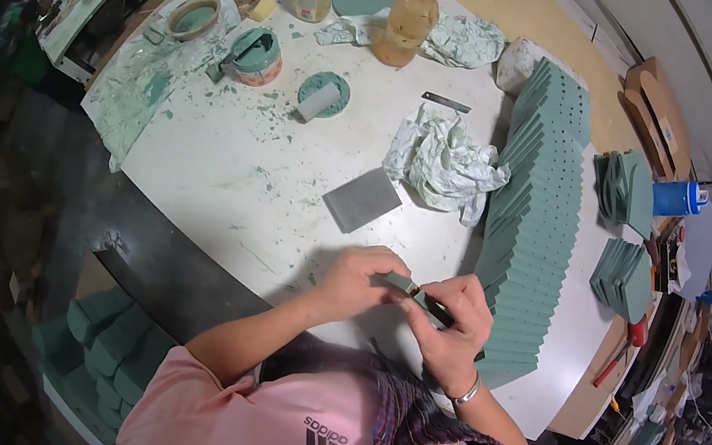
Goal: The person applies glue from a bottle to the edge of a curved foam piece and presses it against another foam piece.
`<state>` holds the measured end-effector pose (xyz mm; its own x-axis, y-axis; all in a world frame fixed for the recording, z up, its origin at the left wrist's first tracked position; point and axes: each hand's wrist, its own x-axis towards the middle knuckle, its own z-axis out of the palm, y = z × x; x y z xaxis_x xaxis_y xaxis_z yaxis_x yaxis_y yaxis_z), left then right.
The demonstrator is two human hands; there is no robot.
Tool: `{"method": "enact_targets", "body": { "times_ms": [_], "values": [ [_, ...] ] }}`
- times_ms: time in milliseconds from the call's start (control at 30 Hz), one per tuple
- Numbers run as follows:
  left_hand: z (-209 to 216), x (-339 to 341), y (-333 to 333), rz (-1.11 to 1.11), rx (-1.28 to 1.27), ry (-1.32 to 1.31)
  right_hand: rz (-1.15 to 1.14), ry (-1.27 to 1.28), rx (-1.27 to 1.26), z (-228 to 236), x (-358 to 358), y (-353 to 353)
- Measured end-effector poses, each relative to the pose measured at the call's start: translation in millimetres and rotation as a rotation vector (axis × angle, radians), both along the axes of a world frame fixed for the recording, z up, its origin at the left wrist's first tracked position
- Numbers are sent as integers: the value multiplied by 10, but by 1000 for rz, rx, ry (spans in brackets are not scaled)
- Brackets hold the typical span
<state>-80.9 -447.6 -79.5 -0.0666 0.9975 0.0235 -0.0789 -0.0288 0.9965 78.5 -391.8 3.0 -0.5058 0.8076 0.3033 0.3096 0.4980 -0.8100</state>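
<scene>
Close to my body, above the table's near edge, both hands meet around a small flat green piece [400, 282]. My left hand [357, 280] pinches its left end between thumb and fingers. My right hand [455, 322] grips the right part, which looks dark, with the thumb and fingertips at a brownish spot near the middle. Fingers hide much of the piece, so its full shape cannot be made out. A grey rectangular block [362, 199] lies on the table just beyond my left hand. A long row of stacked green panels with small holes [533, 221] stands right of my hands.
Crumpled paper [447, 164] and a thin metal strip [446, 101] lie ahead. Further left stand a tub of green paste [256, 57], a paste-filled lid [324, 93], and a tape roll [193, 18]. Bottles [408, 23] stand at the back. Green pieces [112, 343] fill a box at lower left.
</scene>
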Motion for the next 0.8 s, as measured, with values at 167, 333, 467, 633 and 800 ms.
{"method": "enact_targets", "body": {
  "times_ms": [167,333,467,633,800],
  "values": [
    [-40,-20,10,61,131,-7,22,-39,13,75,-59,-26],
    [-93,-14,41,84,176,11,42,-56,16,59,-69,1],
    [-110,-47,56,52,178,38,30,-73,-2,69,-87,-3],
    [-135,-73,24,38,169,125,40,-63,-16,56,-90,-10],
    [-109,-142,-46,66,115,147,39,-27,-38,106,-90,26]
  ]
}}
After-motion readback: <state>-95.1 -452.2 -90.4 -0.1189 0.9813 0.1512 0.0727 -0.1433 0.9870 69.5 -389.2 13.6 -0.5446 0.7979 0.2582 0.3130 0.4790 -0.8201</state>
